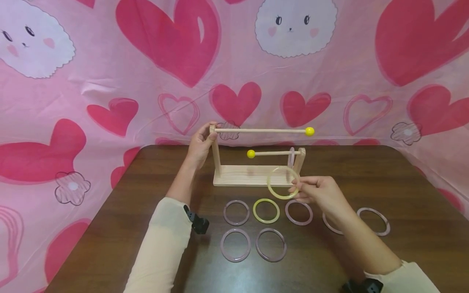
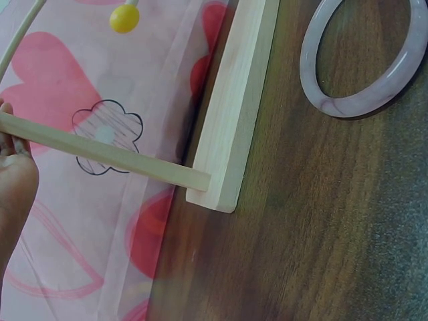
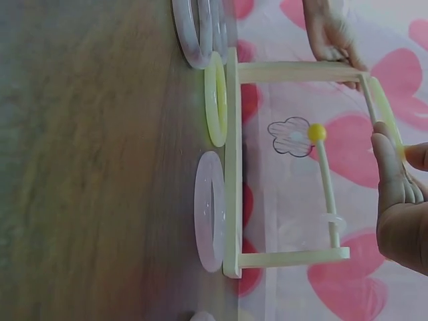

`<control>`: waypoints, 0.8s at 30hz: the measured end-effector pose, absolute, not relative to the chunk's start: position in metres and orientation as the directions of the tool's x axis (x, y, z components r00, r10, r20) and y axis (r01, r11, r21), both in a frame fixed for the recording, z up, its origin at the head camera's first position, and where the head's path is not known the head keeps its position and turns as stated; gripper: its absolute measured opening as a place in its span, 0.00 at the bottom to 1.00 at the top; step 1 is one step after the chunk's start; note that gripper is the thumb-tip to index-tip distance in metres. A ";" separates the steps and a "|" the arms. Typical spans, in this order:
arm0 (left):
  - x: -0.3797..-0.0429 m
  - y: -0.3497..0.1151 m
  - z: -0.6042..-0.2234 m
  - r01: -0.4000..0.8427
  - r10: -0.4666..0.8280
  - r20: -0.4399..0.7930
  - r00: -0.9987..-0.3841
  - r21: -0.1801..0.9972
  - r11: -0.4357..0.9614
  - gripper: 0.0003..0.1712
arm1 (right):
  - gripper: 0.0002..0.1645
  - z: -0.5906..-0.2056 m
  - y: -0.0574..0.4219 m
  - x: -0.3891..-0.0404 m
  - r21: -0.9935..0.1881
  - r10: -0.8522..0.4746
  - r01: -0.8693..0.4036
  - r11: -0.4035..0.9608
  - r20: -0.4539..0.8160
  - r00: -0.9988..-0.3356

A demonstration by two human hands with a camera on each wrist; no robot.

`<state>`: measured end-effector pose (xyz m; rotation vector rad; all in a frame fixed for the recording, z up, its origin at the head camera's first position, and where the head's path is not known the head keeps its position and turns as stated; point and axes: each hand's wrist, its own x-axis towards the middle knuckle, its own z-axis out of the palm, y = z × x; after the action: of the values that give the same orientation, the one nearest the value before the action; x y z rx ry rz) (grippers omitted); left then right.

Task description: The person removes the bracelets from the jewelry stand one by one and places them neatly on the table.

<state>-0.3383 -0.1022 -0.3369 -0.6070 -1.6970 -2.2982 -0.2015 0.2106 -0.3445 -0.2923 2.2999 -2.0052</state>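
My left hand (image 1: 199,146) grips the top of the tall left post of a wooden two-rod stand (image 1: 243,179). Held up before the stand's right side is a yellow bangle (image 1: 269,186), which my right hand (image 1: 324,195) pinches at its right edge between thumb and fingers. One pale lilac bangle (image 1: 289,160) hangs on the lower rod (image 1: 271,153), close to the short right post. The upper rod (image 1: 260,130), tipped with a yellow ball, carries no bangle. In the left wrist view, only part of the left hand (image 2: 17,180) shows behind the post.
In front of the stand lie another yellow bangle (image 1: 254,211) and several lilac bangles (image 1: 224,213); one is partly hidden under my right forearm. The dark wooden table (image 1: 128,228) ends at a pink heart-print cloth (image 1: 256,73) behind it.
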 end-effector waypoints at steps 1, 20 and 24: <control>-0.338 -0.102 -0.337 0.409 0.068 0.449 -0.891 0.858 -0.310 0.13 | 0.20 -0.344 0.212 -0.199 -0.986 -0.196 -0.098 0.135 0.070 -0.978; -0.340 -0.102 -0.338 0.418 0.069 0.460 -0.885 0.852 -0.315 0.15 | 0.18 -0.352 0.247 -0.162 -0.963 -0.199 -0.123 0.239 0.076 -0.977; -0.340 -0.102 -0.338 0.419 0.066 0.460 -0.886 0.851 -0.316 0.16 | 0.18 -0.354 0.251 -0.159 -0.965 -0.214 -0.137 0.225 0.088 -0.973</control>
<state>-0.3399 -0.1017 -0.3384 -0.6192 -1.6839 -2.2984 -0.1591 0.2513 -0.3537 -0.3460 2.4084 -1.8858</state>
